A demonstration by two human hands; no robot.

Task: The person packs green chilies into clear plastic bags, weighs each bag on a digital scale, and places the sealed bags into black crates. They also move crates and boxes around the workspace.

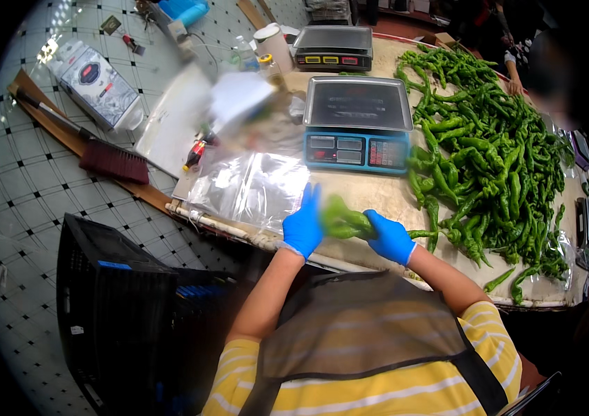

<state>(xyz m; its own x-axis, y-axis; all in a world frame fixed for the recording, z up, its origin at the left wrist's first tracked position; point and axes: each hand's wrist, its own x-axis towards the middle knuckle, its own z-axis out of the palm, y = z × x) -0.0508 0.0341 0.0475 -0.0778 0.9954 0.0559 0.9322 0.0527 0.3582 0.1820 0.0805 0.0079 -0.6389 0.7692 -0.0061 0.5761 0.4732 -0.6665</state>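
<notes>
Both my hands wear blue gloves at the table's near edge. My right hand (389, 237) is closed around a few green peppers (347, 219), whose far ends are blurred. My left hand (303, 223) is beside those ends, fingers pointing away from me; whether it touches them I cannot tell. Clear plastic bags (252, 187) lie flat just left of my left hand. Ahead stands a blue digital scale (356, 151) with a bare metal tray. To the right spreads a large heap of green peppers (497, 156).
A second scale (333, 49) stands behind the first, near a jar with a yellow lid (269, 67). Black plastic crates (117, 291) are at lower left. A brush (115, 161) lies left of the table (263, 240). Another person's hand (515, 86) is at the heap's far side.
</notes>
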